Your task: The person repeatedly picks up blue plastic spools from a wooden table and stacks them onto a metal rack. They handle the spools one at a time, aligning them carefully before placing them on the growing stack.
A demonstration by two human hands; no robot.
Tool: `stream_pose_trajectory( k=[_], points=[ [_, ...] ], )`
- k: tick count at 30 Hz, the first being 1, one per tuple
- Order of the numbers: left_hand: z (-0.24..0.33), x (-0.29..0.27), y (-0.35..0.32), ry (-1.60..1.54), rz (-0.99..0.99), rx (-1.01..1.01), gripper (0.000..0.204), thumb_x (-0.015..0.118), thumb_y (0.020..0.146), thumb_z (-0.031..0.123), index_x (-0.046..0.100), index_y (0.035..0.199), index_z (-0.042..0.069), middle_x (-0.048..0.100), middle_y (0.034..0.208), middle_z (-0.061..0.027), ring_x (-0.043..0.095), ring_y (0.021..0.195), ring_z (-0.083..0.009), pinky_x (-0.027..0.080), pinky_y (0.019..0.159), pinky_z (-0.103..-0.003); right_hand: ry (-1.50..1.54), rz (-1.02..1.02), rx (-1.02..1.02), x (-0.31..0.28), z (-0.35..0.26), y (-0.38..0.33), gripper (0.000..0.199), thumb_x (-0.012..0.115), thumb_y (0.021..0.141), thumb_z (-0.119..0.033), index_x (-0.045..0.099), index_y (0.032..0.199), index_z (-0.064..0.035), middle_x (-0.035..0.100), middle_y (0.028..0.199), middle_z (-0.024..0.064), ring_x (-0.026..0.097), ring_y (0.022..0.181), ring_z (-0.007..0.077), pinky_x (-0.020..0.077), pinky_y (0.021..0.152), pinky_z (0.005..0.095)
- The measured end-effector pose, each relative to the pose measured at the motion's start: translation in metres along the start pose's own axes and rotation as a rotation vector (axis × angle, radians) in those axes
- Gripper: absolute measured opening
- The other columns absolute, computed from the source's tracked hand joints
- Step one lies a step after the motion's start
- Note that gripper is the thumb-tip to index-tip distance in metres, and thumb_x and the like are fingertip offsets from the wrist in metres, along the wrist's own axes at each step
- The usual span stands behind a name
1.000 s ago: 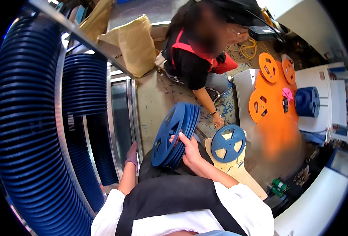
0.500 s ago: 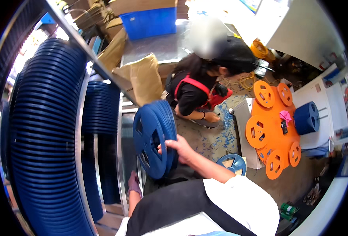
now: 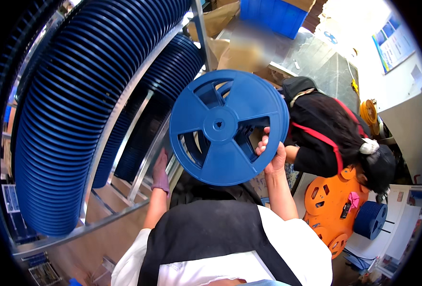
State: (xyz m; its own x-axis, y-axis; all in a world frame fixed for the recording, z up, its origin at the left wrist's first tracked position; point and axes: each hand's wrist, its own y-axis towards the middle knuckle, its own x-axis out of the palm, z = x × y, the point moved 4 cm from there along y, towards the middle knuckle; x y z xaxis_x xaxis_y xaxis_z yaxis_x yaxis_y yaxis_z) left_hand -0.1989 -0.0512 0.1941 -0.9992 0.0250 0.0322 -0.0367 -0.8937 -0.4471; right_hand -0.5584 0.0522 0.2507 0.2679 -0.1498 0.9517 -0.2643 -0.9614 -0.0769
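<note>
A stack of blue plastic reels [image 3: 220, 155] is in front of my chest, its round face with cut-out windows turned toward me. My right hand [image 3: 274, 155] grips it at the right, fingers hooked through a window and over the rim. Lower left of the reels, my left hand [image 3: 161, 172], in a purplish glove, is beside the metal rack [image 3: 146, 167] with its fingers stretched upward. I cannot tell whether it touches the rail. Long curved rows of blue reels [image 3: 84, 105] fill the rack on my left.
A co-worker [image 3: 328, 126] in black with red straps bends close by at the right. Beyond is an orange machine table [image 3: 332, 200] with round orange discs and a blue reel stack [image 3: 369, 219]. A blue bin [image 3: 273, 16] and cardboard stand on the metal table [image 3: 320, 57] at the back.
My right hand has swung the reel stack so its flat face now turns toward me. My view has turned, and the co-worker now leans over toward the orange table.
</note>
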Motion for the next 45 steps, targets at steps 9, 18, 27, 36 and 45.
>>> stream_pose_trajectory(
  k=[9, 18, 27, 36, 45],
  points=[
    [0.090, 0.038, -0.041, -0.069, 0.078, 0.331, 0.050, 0.045, 0.097, 0.027, 0.038, 0.138, 0.000, 0.042, 0.140, -0.0150, 0.039, 0.130, -0.0213, 0.025, 0.109, -0.031, 0.204, -0.089, -0.011, -0.009, 0.012, -0.017, 0.058, 0.065, 0.084, -0.024, 0.039, 0.129, 0.0007, 0.056, 0.089, 0.0086, 0.057, 0.076, 0.0188, 0.0476, 0.066, 0.0325],
    [0.110, 0.037, -0.048, -0.041, -0.076, 0.494, 0.043, 0.047, 0.095, 0.014, 0.044, 0.134, -0.002, 0.046, 0.136, -0.0176, 0.044, 0.126, -0.0249, 0.030, 0.107, -0.035, 0.232, -0.042, -0.081, 0.009, 0.022, -0.032, 0.056, 0.067, 0.083, -0.021, 0.041, 0.129, -0.0006, 0.058, 0.092, 0.0096, 0.059, 0.081, 0.0208, 0.0508, 0.072, 0.0329],
    [0.128, 0.063, -0.047, 0.200, -0.191, 0.398, 0.042, 0.051, 0.093, 0.012, 0.048, 0.133, 0.004, 0.054, 0.124, -0.0148, 0.051, 0.113, -0.0196, 0.038, 0.100, -0.031, 0.059, 0.049, -0.173, 0.021, 0.022, -0.046, 0.053, 0.065, 0.084, -0.023, 0.044, 0.127, -0.0002, 0.056, 0.095, 0.0095, 0.061, 0.082, 0.0213, 0.0518, 0.072, 0.0341],
    [0.054, 0.142, -0.049, 0.191, -0.577, -0.295, 0.101, 0.072, 0.079, 0.029, 0.003, 0.149, 0.005, 0.047, 0.132, -0.0186, 0.049, 0.117, -0.0231, 0.039, 0.098, -0.030, -0.623, 0.247, 0.068, 0.086, 0.061, -0.052, 0.074, 0.074, 0.074, -0.041, 0.043, 0.124, 0.0043, 0.064, 0.096, 0.0205, 0.067, 0.086, 0.0282, 0.0550, 0.080, 0.0402],
    [0.047, 0.089, -0.034, -0.829, -0.925, -0.677, 0.070, 0.060, 0.079, 0.041, 0.043, 0.131, -0.003, 0.056, 0.120, -0.0196, 0.057, 0.106, -0.0288, 0.043, 0.098, -0.040, -0.683, 0.668, -0.039, 0.043, 0.027, -0.065, 0.040, 0.056, 0.093, -0.031, 0.051, 0.115, 0.0024, 0.060, 0.085, 0.0096, 0.063, 0.070, 0.0169, 0.0540, 0.064, 0.0284]
  ],
)
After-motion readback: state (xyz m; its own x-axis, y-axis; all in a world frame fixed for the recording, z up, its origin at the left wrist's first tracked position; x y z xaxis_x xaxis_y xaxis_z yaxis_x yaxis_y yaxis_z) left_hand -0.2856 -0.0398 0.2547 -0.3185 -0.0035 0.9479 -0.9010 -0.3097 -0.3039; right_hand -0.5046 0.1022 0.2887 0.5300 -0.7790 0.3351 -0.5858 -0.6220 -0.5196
